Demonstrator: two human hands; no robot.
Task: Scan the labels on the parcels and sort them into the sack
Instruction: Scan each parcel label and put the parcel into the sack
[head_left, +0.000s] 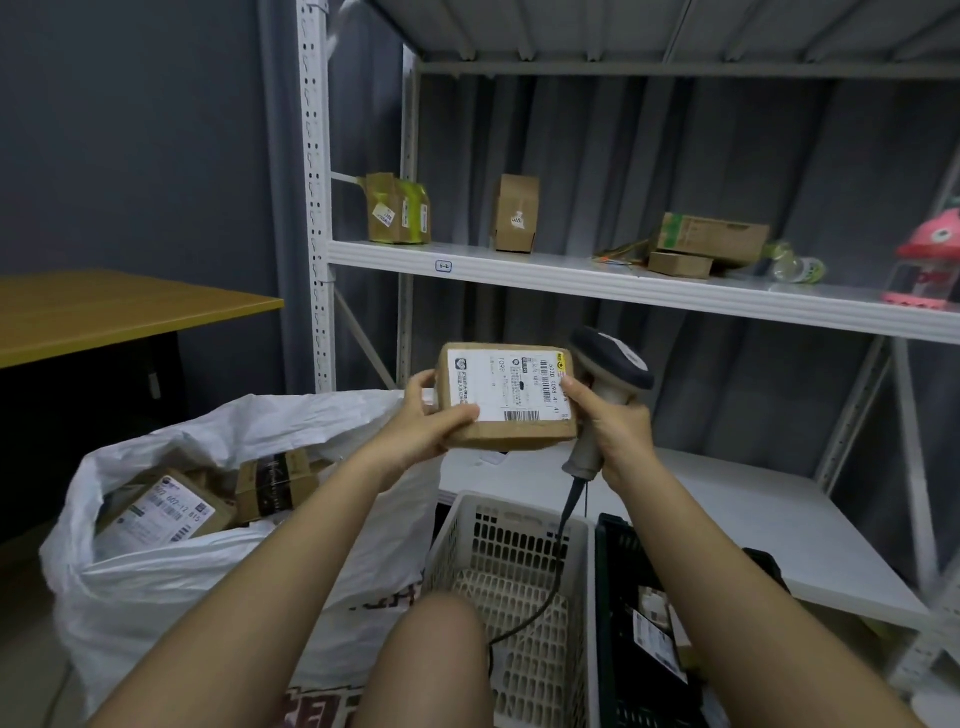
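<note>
Left hand (427, 422) pinches labelled cardboard parcel (509, 397) by left edge; right hand (613, 423) wrapped round barcode scanner (605, 387), thumb on parcel's right edge. White sack (156, 571) gapes below left.

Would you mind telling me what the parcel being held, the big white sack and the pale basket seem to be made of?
The brown box parcel looks like matte cardboard, from its fibrous brown faces, with a glossy white paper label. The big white sack seems thin plastic or woven polymer, since it crinkles and shines faintly. The cream slotted basket looks like moulded plastic with a regular perforated grid.
</note>
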